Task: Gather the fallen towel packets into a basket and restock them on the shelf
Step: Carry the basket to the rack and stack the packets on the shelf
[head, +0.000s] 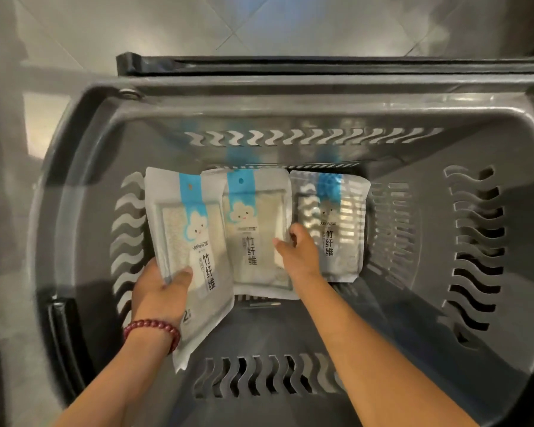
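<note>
From the head view I look straight down into the grey basket [506, 143], which sits on a pale tiled floor [198, 26]. Three towel packets are inside it: the left packet [188, 241], the middle packet [253, 229] and the right packet [336, 223], side by side with their blue strips pointing away from me. The middle one and the right one lie on the basket bottom; the left one overlaps the middle packet's edge.

I judge the gathering step well along — three packets are in, though I cannot tell whether more lie outside my view. The shelf is not visible here, so restocking looks not yet begun.

My left hand [161, 288], with a red bead bracelet [151, 331] at the wrist, is closed on the left packet's lower left edge, thumb on top and fingers underneath, holding it tilted above the basket floor. My right hand [299, 251] reaches in between the middle and right packets — its fingers curl over the middle packet's right edge, gripping it, thumb pressed on the face
</note>
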A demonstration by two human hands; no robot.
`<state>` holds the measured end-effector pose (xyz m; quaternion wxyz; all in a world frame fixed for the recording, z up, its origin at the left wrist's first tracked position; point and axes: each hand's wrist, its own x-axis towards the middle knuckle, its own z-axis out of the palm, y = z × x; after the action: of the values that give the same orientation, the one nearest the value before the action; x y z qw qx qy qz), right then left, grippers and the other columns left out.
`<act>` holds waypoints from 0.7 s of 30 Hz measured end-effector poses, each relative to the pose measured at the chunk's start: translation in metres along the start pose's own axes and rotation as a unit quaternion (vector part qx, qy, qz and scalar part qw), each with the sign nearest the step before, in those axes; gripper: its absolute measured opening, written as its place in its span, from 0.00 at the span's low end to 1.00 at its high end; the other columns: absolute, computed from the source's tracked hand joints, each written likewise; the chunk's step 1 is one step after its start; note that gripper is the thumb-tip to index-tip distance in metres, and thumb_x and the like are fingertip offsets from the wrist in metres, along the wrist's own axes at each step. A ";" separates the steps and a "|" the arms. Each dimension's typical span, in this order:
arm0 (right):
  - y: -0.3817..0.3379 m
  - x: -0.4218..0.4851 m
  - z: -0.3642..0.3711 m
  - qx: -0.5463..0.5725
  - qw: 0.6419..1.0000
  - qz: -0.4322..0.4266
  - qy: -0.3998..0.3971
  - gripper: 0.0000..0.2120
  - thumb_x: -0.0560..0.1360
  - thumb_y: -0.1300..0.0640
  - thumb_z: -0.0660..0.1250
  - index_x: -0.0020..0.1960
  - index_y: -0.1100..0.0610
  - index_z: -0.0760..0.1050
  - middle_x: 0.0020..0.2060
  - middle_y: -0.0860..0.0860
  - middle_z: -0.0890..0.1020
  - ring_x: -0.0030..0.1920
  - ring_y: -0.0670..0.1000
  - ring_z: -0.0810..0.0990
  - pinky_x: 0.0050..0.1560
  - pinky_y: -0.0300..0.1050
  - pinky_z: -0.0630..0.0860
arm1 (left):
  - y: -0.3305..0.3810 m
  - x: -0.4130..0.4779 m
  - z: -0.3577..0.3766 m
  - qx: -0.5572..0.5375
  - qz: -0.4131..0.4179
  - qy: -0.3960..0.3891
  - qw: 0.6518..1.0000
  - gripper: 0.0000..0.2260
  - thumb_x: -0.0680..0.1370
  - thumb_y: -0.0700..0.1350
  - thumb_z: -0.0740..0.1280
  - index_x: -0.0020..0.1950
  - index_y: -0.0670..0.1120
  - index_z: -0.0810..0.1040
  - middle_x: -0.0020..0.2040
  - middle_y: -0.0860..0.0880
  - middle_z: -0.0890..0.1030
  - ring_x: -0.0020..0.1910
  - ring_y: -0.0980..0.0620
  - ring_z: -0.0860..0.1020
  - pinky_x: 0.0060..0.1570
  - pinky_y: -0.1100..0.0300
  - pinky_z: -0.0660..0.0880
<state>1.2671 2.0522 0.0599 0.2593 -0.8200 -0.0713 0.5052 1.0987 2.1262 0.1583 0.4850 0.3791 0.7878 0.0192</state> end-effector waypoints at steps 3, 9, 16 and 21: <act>-0.002 -0.017 -0.018 0.031 0.995 -0.055 0.073 0.06 0.76 0.66 0.64 0.44 0.59 0.67 0.38 0.52 0.69 0.40 0.50 0.69 0.38 0.30 0.67 | 0.007 -0.006 -0.002 0.013 -0.010 -0.017 1.000 0.15 0.78 0.40 0.65 0.64 0.46 0.74 0.62 0.46 0.78 0.60 0.45 0.75 0.50 0.54 0.72; -0.010 -0.043 -0.072 0.164 0.976 -0.093 0.107 0.16 0.76 0.70 0.61 0.54 0.52 0.74 0.49 0.47 0.81 0.49 0.43 0.81 0.48 0.37 0.78 | 0.025 -0.014 -0.006 0.009 -0.019 -0.063 0.998 0.13 0.77 0.39 0.65 0.62 0.43 0.74 0.60 0.42 0.78 0.57 0.44 0.76 0.49 0.54 0.73; -0.030 -0.045 -0.057 0.168 0.985 -0.046 -0.005 0.13 0.77 0.67 0.60 0.55 0.51 0.72 0.52 0.50 0.80 0.52 0.46 0.79 0.51 0.40 0.77 | 0.043 -0.029 -0.007 -0.060 -0.063 -0.197 0.976 0.13 0.72 0.53 0.67 0.53 0.50 0.78 0.46 0.48 0.84 0.47 0.48 0.81 0.47 0.51 0.77; -0.030 -0.044 -0.015 0.096 0.993 -0.046 -0.051 0.05 0.78 0.62 0.61 0.49 0.54 0.67 0.37 0.42 0.72 0.37 0.39 0.72 0.37 0.25 0.68 | 0.044 -0.030 0.005 -0.073 -0.035 -0.153 0.985 0.09 0.69 0.41 0.73 0.46 0.52 0.79 0.41 0.52 0.84 0.42 0.53 0.81 0.40 0.55 0.77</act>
<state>1.2637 2.0558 0.1146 0.3556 -0.7604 -0.0737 0.5385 1.1353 2.1376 0.1953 0.6262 0.3134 0.7139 0.0011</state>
